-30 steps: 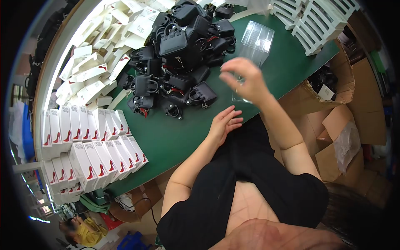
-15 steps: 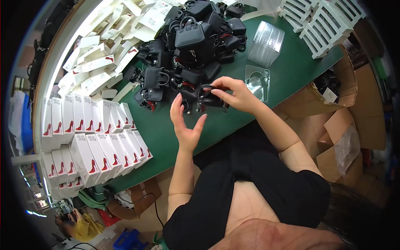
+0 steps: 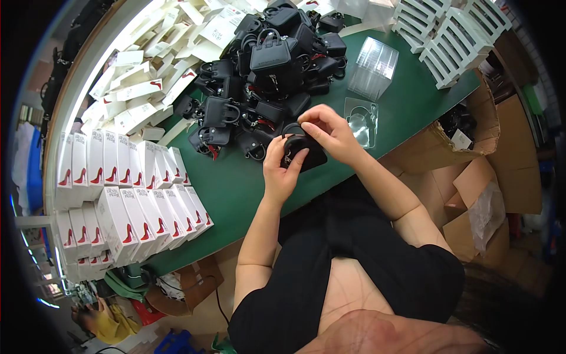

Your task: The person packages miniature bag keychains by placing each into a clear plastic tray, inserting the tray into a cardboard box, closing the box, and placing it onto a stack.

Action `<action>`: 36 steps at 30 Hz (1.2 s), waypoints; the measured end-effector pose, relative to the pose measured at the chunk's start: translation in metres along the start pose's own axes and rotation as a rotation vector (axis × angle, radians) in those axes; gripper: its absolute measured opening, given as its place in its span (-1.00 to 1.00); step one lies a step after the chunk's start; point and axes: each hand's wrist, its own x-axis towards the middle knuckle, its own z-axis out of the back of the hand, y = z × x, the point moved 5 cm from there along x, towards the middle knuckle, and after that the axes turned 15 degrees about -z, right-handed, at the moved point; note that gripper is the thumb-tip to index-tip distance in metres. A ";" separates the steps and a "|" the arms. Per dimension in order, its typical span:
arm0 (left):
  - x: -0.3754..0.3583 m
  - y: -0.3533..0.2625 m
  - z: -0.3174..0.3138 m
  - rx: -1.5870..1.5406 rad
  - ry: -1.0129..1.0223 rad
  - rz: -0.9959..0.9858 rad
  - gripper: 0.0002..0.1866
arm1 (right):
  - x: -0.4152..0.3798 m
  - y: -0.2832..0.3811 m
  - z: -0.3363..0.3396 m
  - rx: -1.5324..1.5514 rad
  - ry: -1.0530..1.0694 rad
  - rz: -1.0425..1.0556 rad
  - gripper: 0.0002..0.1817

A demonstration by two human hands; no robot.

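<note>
Where the two hands meet above the near edge of the green table [image 3: 407, 100], a miniature black handbag [image 3: 303, 154] is held between them. The left hand [image 3: 282, 168] cups the handbag from below and to the left, fingers curled closed around its body; the right hand [image 3: 330, 133] pinches its top from above, fingertips closed on the handle area. The handbag's long axis runs lower-right to upper-left. Just beyond lies the pile of black handbags [image 3: 265, 71]; to the right, a clear plastic tray [image 3: 361, 123]; to the left, rows of white boxes [image 3: 124, 194].
</note>
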 end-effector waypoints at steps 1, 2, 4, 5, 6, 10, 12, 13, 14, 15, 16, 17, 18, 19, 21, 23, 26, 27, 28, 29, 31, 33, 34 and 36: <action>-0.001 0.004 0.001 0.039 0.038 0.055 -0.54 | -0.002 0.005 0.002 -0.051 -0.099 0.092 -0.87; -0.002 0.006 0.002 0.039 0.037 0.055 -0.54 | -0.003 0.006 0.002 -0.051 -0.099 0.092 -0.87; -0.005 0.013 0.003 -0.021 0.041 0.086 -0.58 | -0.008 0.019 -0.003 -0.278 -0.026 0.271 -0.87; -0.007 0.016 0.003 -0.051 0.047 0.104 -0.60 | -0.012 0.025 -0.007 -0.390 0.007 0.356 -0.87; -0.008 0.018 0.002 -0.083 0.052 0.121 -0.62 | -0.016 0.027 -0.010 -0.504 0.042 0.442 -0.88; -0.001 0.000 -0.006 -0.249 0.004 0.258 -0.67 | -0.014 0.014 -0.006 -0.500 -0.030 0.465 -0.87; 0.000 -0.002 -0.007 -0.302 -0.011 0.302 -0.69 | -0.013 0.010 -0.004 -0.497 -0.055 0.474 -0.87; -0.001 -0.001 -0.008 -0.328 -0.001 0.324 -0.70 | -0.013 0.008 -0.002 -0.472 -0.045 0.445 -0.87; -0.001 0.000 -0.008 -0.354 0.008 0.346 -0.72 | -0.013 0.006 0.001 -0.448 -0.033 0.416 -0.87; -0.002 0.000 -0.008 -0.381 0.017 0.367 -0.73 | -0.013 0.004 0.003 -0.425 -0.022 0.386 -0.87; -0.002 0.001 -0.009 -0.409 0.027 0.390 -0.74 | -0.014 0.002 0.005 -0.402 -0.011 0.356 -0.87; -0.002 0.002 -0.007 -0.410 0.027 0.391 -0.74 | -0.015 0.001 0.007 -0.403 -0.011 0.354 -0.87; -0.002 0.005 -0.006 -0.417 0.047 0.436 -0.74 | -0.017 0.001 0.006 -0.429 0.003 0.384 -0.87; -0.003 0.009 -0.004 -0.424 0.067 0.483 -0.74 | -0.021 0.001 0.006 -0.455 0.018 0.414 -0.87; -0.006 0.014 -0.001 -0.438 0.107 0.576 -0.74 | -0.028 0.002 0.004 -0.506 0.049 0.472 -0.86; -0.006 0.015 0.000 -0.446 0.119 0.587 -0.74 | -0.031 0.004 0.006 -0.534 0.070 0.475 -0.85; -0.004 0.015 0.000 -0.462 0.162 0.614 -0.75 | -0.035 0.009 0.006 -0.614 0.128 0.493 -0.83; -0.004 0.016 0.001 -0.463 0.161 0.614 -0.75 | -0.037 0.009 0.007 -0.615 0.129 0.492 -0.83; -0.004 0.017 0.000 -0.474 0.171 0.623 -0.76 | -0.039 0.009 0.007 -0.644 0.135 0.486 -0.81; -0.004 0.018 0.000 -0.485 0.181 0.631 -0.76 | -0.041 0.008 0.007 -0.673 0.139 0.481 -0.80; -0.005 0.019 -0.002 -0.506 0.202 0.648 -0.77 | -0.043 0.007 0.006 -0.731 0.148 0.470 -0.78; -0.004 0.018 -0.003 -0.510 0.190 0.648 -0.77 | -0.045 0.008 0.008 -0.741 0.153 0.479 -0.78; -0.003 0.017 -0.004 -0.514 0.179 0.647 -0.77 | -0.045 0.009 0.008 -0.751 0.156 0.489 -0.78; -0.002 0.015 -0.004 -0.519 0.158 0.647 -0.77 | -0.047 0.012 0.009 -0.768 0.162 0.508 -0.77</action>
